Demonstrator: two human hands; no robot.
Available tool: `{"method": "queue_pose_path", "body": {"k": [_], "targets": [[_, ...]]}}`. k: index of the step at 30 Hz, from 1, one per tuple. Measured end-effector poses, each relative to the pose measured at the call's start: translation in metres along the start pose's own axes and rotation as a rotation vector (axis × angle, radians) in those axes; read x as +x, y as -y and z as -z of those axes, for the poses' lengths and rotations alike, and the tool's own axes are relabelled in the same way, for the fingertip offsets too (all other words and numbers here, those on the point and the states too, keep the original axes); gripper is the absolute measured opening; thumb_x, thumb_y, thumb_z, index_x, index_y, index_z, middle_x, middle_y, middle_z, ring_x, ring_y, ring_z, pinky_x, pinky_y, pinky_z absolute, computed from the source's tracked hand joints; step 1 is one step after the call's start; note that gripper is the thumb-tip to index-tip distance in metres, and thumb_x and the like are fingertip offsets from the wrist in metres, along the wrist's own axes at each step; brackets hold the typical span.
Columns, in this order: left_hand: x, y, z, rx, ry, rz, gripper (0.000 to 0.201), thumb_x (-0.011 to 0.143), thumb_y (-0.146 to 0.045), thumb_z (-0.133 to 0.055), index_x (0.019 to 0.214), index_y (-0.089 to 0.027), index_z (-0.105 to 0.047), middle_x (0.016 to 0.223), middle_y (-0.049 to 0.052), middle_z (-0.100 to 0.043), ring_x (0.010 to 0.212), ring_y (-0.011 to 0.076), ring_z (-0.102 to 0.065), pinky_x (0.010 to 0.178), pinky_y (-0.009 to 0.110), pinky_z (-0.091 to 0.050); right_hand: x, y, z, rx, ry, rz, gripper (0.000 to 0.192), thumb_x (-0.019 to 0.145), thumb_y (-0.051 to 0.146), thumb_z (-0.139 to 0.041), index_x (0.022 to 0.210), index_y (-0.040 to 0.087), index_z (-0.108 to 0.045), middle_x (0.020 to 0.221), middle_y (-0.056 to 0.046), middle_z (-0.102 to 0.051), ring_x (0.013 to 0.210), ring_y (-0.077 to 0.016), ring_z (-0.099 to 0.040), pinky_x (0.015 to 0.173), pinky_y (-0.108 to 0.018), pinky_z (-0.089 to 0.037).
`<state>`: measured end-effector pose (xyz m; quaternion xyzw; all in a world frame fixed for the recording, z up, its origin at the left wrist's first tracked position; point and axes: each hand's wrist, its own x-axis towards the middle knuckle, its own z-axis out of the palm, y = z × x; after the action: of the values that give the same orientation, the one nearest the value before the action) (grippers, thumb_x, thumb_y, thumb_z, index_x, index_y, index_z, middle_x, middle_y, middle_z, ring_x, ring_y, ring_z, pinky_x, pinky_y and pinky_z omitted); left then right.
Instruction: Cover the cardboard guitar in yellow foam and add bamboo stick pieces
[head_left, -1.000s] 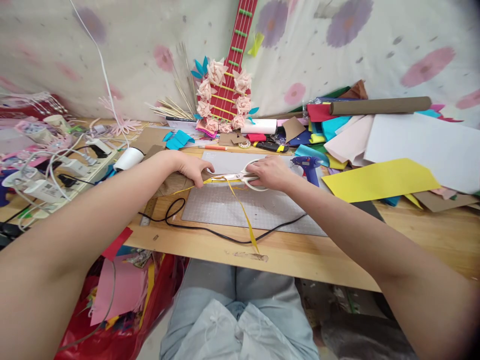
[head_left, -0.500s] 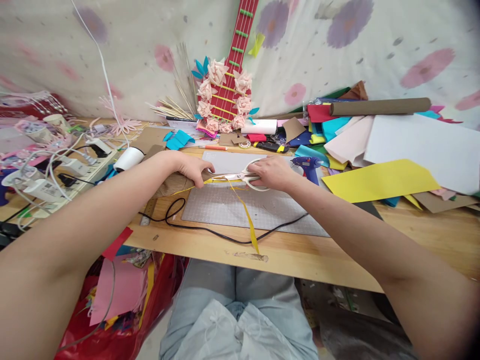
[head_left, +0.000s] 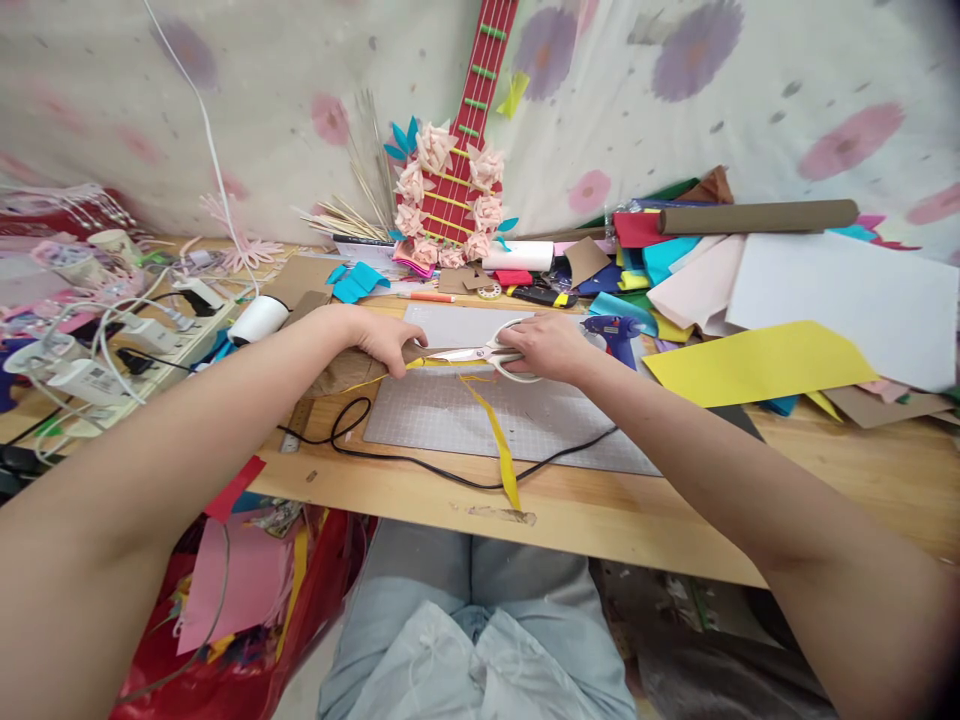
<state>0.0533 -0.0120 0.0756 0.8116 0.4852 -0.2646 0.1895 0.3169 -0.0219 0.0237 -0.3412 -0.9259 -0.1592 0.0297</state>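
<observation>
Steadying with the left hand [head_left: 394, 345], wielding scissors [head_left: 466, 354] with the right hand [head_left: 551, 345]

Farthest left from where I stand, a power strip [head_left: 176, 350] crowded with plugs sits well apart from the work, presumably so its cables stay out of the way. A white roll [head_left: 257, 318] lies just beyond the left forearm. Below that forearm, a brown piece [head_left: 341, 372] rests partly on the counter [head_left: 862, 465]. The left hand's thumb and fingers are drawn together on a narrow yellow strip [head_left: 367, 382]; whether they also grip the brown piece, I can't tell. That pinch seems meant to hold the strip steady for the blades.

The scissors point left toward the pinch, above the gridded cutting mat [head_left: 420, 415], which probably shields the wood. A looser yellow length [head_left: 496, 435] trails across the mat, over a black cord [head_left: 442, 465], to the counter's front edge; whether it joins the strip is unclear. The right hand is wrapped around the white handles, likely for control of the blades.

Just beside it stands a blue glue gun [head_left: 615, 335], within easy reach. At far right, a yellow sheet [head_left: 757, 362] overlaps the pile of colored sheets, perhaps pushed aside to leave working room.
</observation>
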Motion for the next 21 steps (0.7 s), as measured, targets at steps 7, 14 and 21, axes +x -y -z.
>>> {"method": "queue_pose_path", "body": {"k": [7, 14, 21], "targets": [[0.003, 0.009, -0.020, 0.080, -0.183, 0.023, 0.084, 0.054, -0.033, -0.061, 0.133, -0.018, -0.036, 0.130, 0.011, -0.048, 0.114, 0.0257, -0.049, 0.094, 0.032, -0.038, -0.007, -0.008, -0.007, 0.036, -0.057, -0.273, 0.037, 0.079, 0.051, -0.047, 0.090, 0.018, -0.060, 0.087, -0.008, -0.067, 0.077, -0.0209, -0.059, 0.060, -0.028, -0.027], [0.013, 0.000, -0.069, 0.200, -0.535, 0.006, 0.067, 0.066, -0.036, -0.059, 0.126, -0.012, -0.040, 0.122, 0.015, -0.050, 0.118, 0.0286, -0.042, 0.104, 0.042, -0.025, -0.013, 0.010, -0.035, 0.172, -0.058, -0.597, 0.044, 0.081, 0.056, -0.040, 0.095, 0.019, -0.059, 0.089, -0.009, -0.067, 0.079, -0.0219, -0.059, 0.062, -0.029, -0.030], [0.022, -0.018, -0.077, 0.237, -0.799, -0.097, 0.019, 0.078, -0.026, -0.052, 0.095, -0.016, -0.054, 0.108, 0.011, -0.054, 0.103, 0.0231, -0.050, 0.093, 0.036, -0.037, -0.021, 0.017, -0.046, 0.247, -0.085, -0.805, 0.043, 0.081, 0.057, -0.041, 0.093, 0.020, -0.059, 0.087, -0.009, -0.067, 0.076, -0.0222, -0.059, 0.060, -0.029, -0.031]]}}
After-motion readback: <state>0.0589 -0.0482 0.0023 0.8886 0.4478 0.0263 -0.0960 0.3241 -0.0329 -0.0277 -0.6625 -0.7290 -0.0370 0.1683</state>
